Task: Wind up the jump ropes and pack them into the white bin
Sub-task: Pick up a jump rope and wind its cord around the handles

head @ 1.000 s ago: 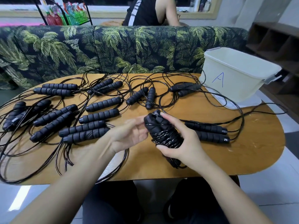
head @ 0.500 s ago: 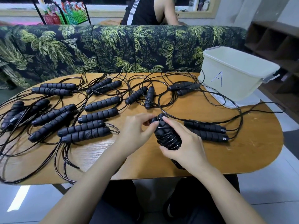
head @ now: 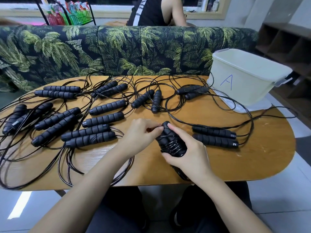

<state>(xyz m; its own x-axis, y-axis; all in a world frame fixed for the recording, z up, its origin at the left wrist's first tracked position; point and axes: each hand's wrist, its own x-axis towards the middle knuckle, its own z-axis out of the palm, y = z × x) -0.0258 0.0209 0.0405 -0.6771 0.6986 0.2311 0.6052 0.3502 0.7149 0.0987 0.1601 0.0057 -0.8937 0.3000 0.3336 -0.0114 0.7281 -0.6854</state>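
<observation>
Head view: one rope wound into a bundle, held at the front of the bench.
Its black ribbed handles sit together, with glossy black cord coiled tightly round their middle. The right hand grips the bundle, fingers curled round it. The left hand pinches the cord at the bundle's top. Loose ropes sprawl across the bench, and the white bin, marked A, stands at its far right. The right palm hides the bundle's lower end. The bin's inside cannot be seen, and the tangled cords cannot be traced to their handles.
</observation>
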